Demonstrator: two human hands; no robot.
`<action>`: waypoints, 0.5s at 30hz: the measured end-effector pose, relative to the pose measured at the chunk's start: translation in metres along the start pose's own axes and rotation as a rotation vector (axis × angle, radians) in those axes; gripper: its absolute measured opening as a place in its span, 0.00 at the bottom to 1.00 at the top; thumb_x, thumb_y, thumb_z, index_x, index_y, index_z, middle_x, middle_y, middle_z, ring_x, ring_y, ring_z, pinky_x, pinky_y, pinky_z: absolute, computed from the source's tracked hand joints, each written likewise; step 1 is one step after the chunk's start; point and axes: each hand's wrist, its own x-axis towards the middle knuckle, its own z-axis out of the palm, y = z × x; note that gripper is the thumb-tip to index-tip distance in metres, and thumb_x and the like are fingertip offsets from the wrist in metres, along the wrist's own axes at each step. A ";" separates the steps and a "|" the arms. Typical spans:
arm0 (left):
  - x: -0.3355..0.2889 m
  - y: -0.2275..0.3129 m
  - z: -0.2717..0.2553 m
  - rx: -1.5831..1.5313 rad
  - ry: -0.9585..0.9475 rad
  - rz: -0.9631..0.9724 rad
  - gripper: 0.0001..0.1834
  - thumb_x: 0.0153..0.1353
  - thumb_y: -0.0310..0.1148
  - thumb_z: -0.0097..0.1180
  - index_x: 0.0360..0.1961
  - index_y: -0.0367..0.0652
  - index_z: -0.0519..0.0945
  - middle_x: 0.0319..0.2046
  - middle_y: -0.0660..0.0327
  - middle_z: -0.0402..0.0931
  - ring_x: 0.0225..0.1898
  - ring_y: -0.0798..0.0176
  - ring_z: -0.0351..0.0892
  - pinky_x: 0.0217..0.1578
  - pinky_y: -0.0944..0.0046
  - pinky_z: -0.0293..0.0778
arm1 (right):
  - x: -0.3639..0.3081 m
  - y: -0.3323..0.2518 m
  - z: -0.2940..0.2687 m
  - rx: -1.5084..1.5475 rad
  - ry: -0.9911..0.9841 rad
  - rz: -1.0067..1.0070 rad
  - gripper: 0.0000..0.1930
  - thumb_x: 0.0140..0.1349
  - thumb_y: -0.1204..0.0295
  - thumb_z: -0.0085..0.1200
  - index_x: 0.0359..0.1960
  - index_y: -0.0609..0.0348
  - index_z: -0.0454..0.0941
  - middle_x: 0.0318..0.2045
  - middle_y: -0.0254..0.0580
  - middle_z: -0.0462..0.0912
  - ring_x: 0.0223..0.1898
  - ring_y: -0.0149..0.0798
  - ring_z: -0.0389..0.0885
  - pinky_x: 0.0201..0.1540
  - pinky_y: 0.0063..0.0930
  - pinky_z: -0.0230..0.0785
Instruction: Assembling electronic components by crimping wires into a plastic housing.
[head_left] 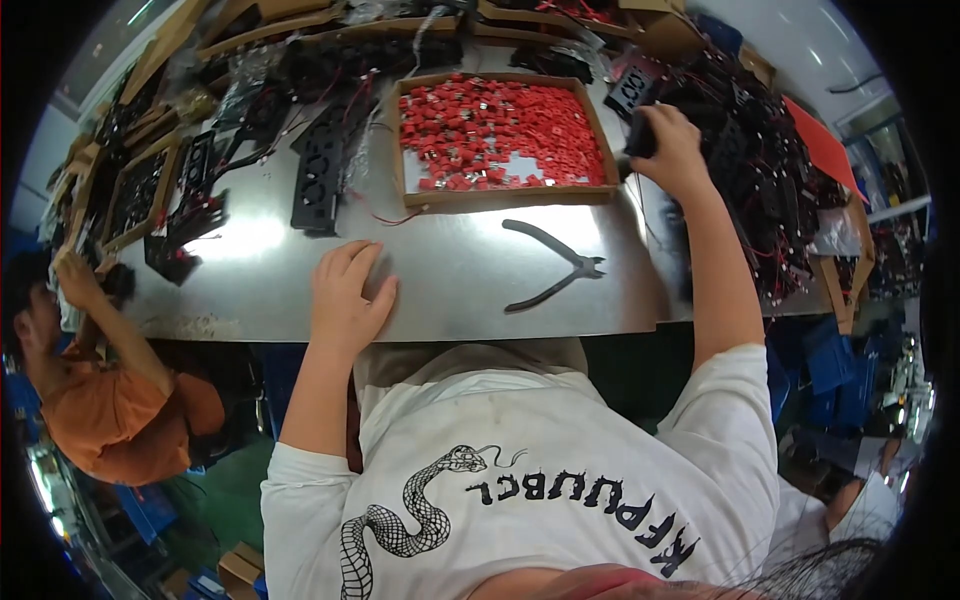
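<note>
Head view: black part [641, 138] sits between right fingers [672, 115].

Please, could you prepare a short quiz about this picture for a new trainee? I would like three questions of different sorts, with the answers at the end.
1. True or false: the pliers lie on the table, outside the tray.
2. What does the right grip hold?
A) the pliers
B) a black part
C) the tray
3. Fill in: the small parts in the tray are mostly ____ in colour.

Key: 1. True; 2. B; 3. red.
</note>
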 end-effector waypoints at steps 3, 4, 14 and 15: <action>0.000 0.005 0.000 0.009 0.012 0.034 0.22 0.54 0.32 0.68 0.51 0.40 0.81 0.52 0.53 0.80 0.54 0.45 0.77 0.57 0.50 0.70 | -0.011 -0.019 -0.009 0.286 0.468 0.042 0.33 0.44 0.74 0.74 0.55 0.58 0.74 0.55 0.46 0.76 0.57 0.47 0.76 0.62 0.37 0.67; 0.000 0.007 0.002 0.021 0.016 0.011 0.22 0.54 0.32 0.68 0.51 0.40 0.81 0.52 0.53 0.80 0.54 0.45 0.77 0.57 0.50 0.70 | -0.019 -0.035 -0.011 0.559 0.483 0.214 0.35 0.44 0.77 0.74 0.57 0.59 0.72 0.53 0.43 0.75 0.56 0.41 0.75 0.63 0.33 0.67; 0.020 0.122 -0.035 -0.160 0.159 0.353 0.44 0.39 0.39 0.78 0.62 0.48 0.75 0.56 0.51 0.75 0.53 0.45 0.78 0.55 0.51 0.72 | -0.092 -0.213 -0.009 1.407 -0.335 -0.317 0.41 0.46 0.79 0.71 0.65 0.56 0.66 0.59 0.43 0.70 0.61 0.42 0.73 0.62 0.37 0.68; 0.021 0.114 -0.033 -0.190 0.004 0.272 0.48 0.39 0.39 0.78 0.65 0.47 0.71 0.56 0.49 0.75 0.53 0.44 0.78 0.55 0.50 0.72 | -0.092 -0.216 -0.004 1.516 -0.319 -0.318 0.42 0.47 0.79 0.71 0.66 0.57 0.65 0.61 0.45 0.69 0.62 0.43 0.72 0.63 0.39 0.68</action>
